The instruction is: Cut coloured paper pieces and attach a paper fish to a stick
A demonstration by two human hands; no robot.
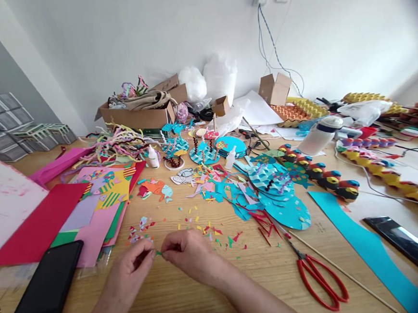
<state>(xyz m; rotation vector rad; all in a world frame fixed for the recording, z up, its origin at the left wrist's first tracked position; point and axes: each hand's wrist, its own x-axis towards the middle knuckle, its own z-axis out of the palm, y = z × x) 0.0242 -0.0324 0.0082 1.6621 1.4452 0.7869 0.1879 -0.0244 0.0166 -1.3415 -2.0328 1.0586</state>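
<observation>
Both hands are close together above the front of the wooden table. A tiny green paper piece point(158, 252) spans the small gap between their fingertips. My left hand point(132, 264) pinches its left end, thumb and fingers pressed together. At its right end, my right hand point(187, 252) holds it in a similar pinch. Just beyond the hands lie small scraps: a pink and lilac heap point(140, 229) to the left, and yellow, green and red bits point(215, 231) to the right. Farther back are orange and blue paper fish point(157, 189).
Coloured sheets point(88, 233) and a black phone point(42, 295) lie left. Red-handled scissors point(322, 282), a thin stick point(342, 264) and a blue paper strip point(364, 245) are right. Glue bottles point(153, 157), blue discs point(287, 210) and a cardboard box point(137, 119) stand behind.
</observation>
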